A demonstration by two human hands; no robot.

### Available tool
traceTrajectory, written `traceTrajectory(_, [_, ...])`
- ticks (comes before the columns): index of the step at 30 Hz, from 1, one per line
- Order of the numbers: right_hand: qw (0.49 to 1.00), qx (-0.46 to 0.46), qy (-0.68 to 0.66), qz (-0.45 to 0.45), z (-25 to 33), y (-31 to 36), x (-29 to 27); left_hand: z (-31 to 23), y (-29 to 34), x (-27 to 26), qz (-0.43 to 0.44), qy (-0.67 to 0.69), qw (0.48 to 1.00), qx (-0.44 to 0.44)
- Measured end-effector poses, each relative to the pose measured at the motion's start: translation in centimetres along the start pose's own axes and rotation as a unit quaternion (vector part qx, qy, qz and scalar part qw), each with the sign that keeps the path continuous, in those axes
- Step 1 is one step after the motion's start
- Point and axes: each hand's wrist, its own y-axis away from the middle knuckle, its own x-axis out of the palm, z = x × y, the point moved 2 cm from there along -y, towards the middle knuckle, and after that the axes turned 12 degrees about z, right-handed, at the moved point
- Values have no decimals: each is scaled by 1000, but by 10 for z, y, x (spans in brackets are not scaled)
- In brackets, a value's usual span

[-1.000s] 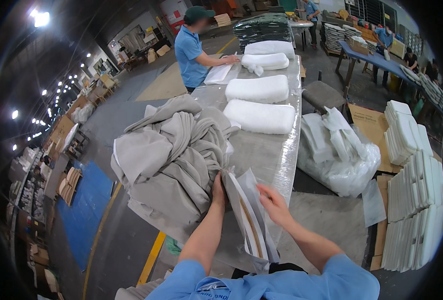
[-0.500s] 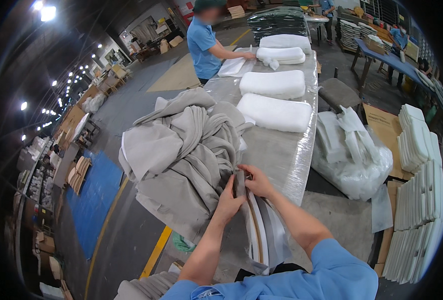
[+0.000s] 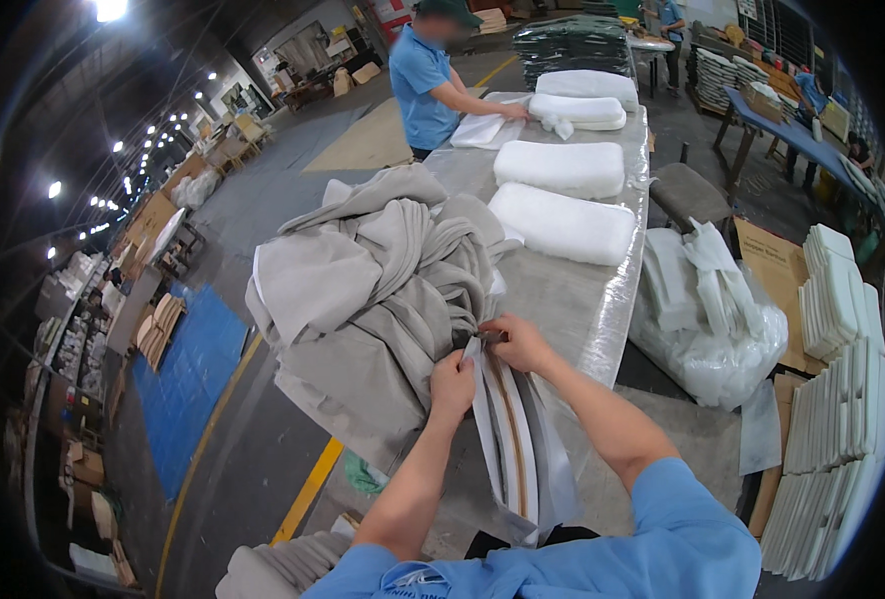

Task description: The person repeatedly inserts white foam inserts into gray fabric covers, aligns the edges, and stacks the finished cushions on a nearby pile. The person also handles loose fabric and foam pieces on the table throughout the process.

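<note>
A large crumpled pile of grey fabric covers [image 3: 363,270] lies on the near left part of the plastic-wrapped table. From its near edge a strip of grey and white fabric with a brown-gold zipper [image 3: 510,439] hangs down toward my body. My left hand [image 3: 452,381] is closed on the upper end of this zippered fabric, left of the zipper. Just across from it, my right hand [image 3: 518,344] pinches the fabric at the pile's edge. The fingertips are partly hidden by the cloth.
White rolled padding pieces [image 3: 562,222] line the table [image 3: 572,299] beyond the pile. A co-worker [image 3: 425,90] in blue handles white padding at the far left side. To the right are a plastic bag of white pieces [image 3: 712,329] and stacked white pads [image 3: 832,409].
My hands have drawn slightly apart, and the left now grips the fabric in a closed pinch where its fingers were extended. The whole view has shifted slightly.
</note>
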Motion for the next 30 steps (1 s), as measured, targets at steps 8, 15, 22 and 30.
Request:
traceTrajectory(8, [992, -72, 95, 36, 5, -5, -9, -2, 1, 30, -150, 72, 983, 75])
traceTrajectory(15, [986, -124, -58, -92, -10, 3, 10, -13, -2, 42, -112, 103, 988, 28])
traceTrajectory(22, [956, -96, -211, -179, -32, -6, 42, -16, -10, 53, -170, 45, 984, 42])
traceTrajectory(30, [955, -117, -176, -209, -32, -7, 52, -15, -12, 52, -238, 71, 965, 83])
